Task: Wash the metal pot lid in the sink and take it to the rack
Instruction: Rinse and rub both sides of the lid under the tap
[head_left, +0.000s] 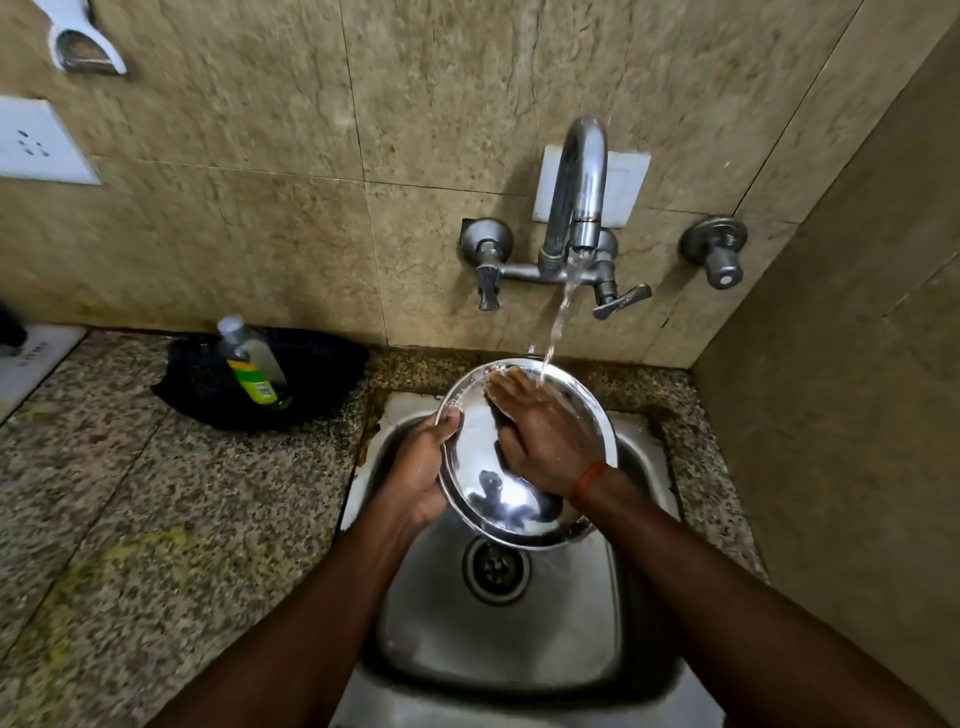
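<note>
Far left, on the tiled wall: a white socket plate (36, 143). On the speckled granite counter (130, 493), against the wall: a dark round basin (311, 374) holding a clear bottle (252, 364) with a green-yellow label, tilted. Centre: left hand (423, 467), fingers curled around the left rim of the metal pot lid (483, 467), thumb on its face. The lid is held tilted above the steel sink (498, 639), over the drain (496, 569). Right hand (545, 436): open, palm flat on the lid's face, an orange thread (589, 480) at the wrist. Above: a chrome wall tap (576, 208) running water (558, 327) onto the lid's far edge.
</note>
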